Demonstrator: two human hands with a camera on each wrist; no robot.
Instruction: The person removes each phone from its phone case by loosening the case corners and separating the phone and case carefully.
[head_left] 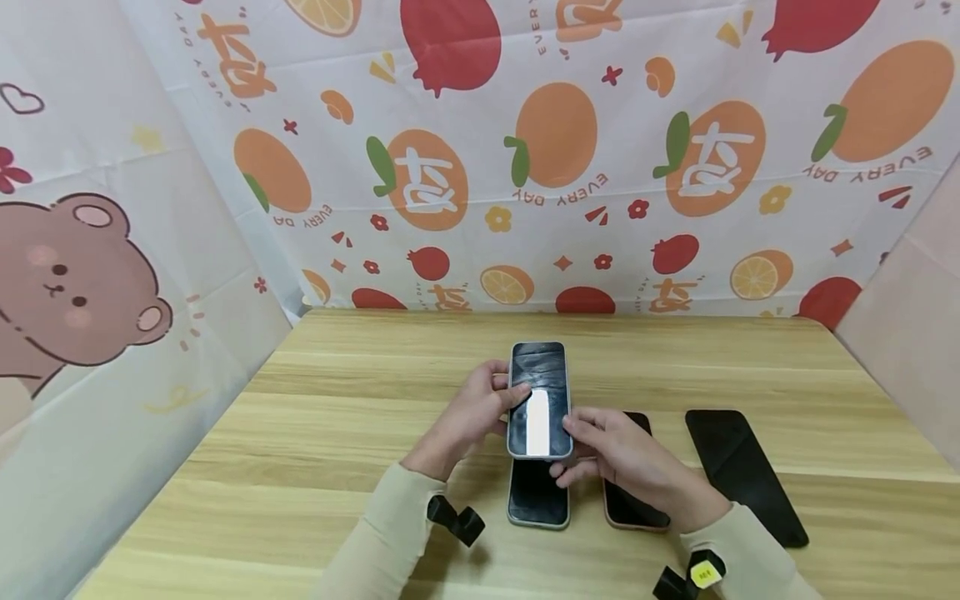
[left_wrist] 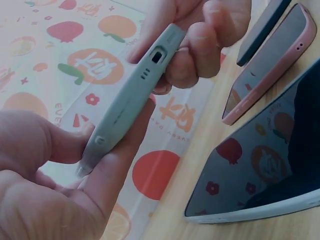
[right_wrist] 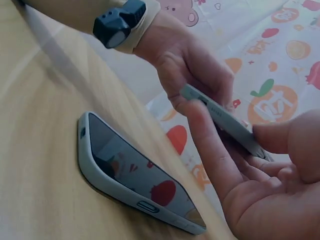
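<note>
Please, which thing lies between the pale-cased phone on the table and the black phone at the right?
A phone in a pink case, as the left wrist view shows.

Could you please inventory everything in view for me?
Held phone: 1, pale case, raised, centre
Second phone: 1, pale case, flat, centre
Pink phone: 1, pink case, right
Black phone: 1, black, furthest right
Table: 1, light wood, beneath
Fruit cloth: 1, multicoloured, behind
Bear cloth: 1, mostly white, left
Side sheet: 1, pale, right
Wrist devices: 2, mostly black, cuffs
Sleeves: 2, cream, foreground
Left hand: 1, bare, held phone's left edge
Right hand: 1, bare, lower right edge
</note>
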